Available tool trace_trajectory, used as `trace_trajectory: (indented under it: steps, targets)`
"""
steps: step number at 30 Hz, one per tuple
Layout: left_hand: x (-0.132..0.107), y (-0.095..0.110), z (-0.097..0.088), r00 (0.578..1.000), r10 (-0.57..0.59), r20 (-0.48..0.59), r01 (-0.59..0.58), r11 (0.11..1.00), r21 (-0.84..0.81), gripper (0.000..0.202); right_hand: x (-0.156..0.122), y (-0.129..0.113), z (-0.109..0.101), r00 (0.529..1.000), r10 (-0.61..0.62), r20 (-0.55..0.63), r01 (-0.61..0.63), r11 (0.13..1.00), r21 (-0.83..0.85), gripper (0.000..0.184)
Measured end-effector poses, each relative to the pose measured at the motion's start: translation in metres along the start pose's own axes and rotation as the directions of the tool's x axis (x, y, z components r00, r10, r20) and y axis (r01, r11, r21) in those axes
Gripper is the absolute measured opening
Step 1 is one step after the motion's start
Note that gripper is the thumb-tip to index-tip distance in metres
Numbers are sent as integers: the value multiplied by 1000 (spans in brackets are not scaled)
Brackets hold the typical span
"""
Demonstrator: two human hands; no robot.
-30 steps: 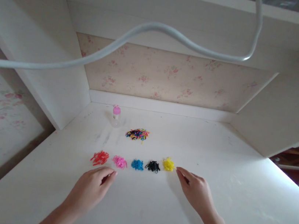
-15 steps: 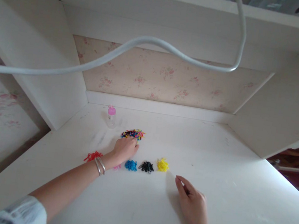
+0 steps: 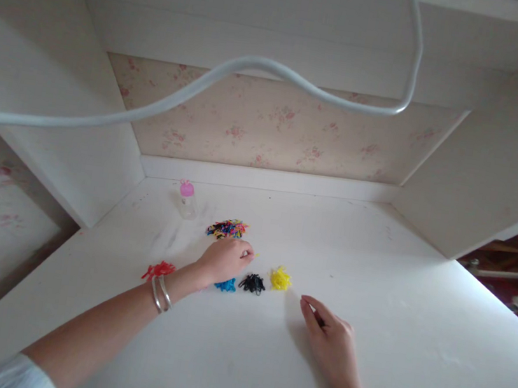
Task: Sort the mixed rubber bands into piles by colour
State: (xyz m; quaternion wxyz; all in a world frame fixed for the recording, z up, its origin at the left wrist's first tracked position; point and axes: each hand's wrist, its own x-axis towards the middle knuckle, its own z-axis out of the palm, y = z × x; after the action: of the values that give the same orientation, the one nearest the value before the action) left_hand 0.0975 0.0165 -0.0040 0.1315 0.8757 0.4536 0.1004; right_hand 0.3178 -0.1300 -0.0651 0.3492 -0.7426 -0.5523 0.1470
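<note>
My left hand [image 3: 227,259] is closed in a pinch just in front of a mixed multicolored heap of small rubber bands [image 3: 227,228]. A tiny bit of yellow rubber band [image 3: 257,255] shows at its fingertips. Below the hand lie a blue pile [image 3: 225,284], partly covered, and a black pile [image 3: 253,283]. The yellow pile [image 3: 280,278] sits to the right of the black one, and a red pile [image 3: 159,270] lies left, beside my wrist. My right hand [image 3: 331,339] rests right of the yellow pile, thumb and forefinger together, nothing visible between them.
A small clear bottle with a pink lid [image 3: 187,198] stands at the back left of the white desk [image 3: 398,303]. A pale cable [image 3: 258,64] crosses the upper view. White side panels [image 3: 480,161] and a shelf enclose the back.
My left hand has moved right from the mixed heap, with a bit of yellow now at its fingertips. It covers more of the blue pile. My right hand keeps its pose; the view has tilted slightly.
</note>
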Motion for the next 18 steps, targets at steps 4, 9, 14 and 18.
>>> trace_trajectory:
  steps: [4,9,14,18]
  targets:
    - [9,27,8,995,95,42,-92,994,-60,27,-1,-1,-1,1000,-1,14,1,1000,0,43]
    - [23,48,21,989,132,66,-127,989,-75,23,-1,-4,-2,1000,-17,16,17,1000,-2,48]
    - [25,54,19,988,143,62,-137,986,-95,22,-1,-5,-3,1000,-17,10,17,1000,-10,49]
    - [18,45,0,992,128,-12,-129,983,-132,27,-1,-4,-4,1000,-12,15,12,1000,-12,47]
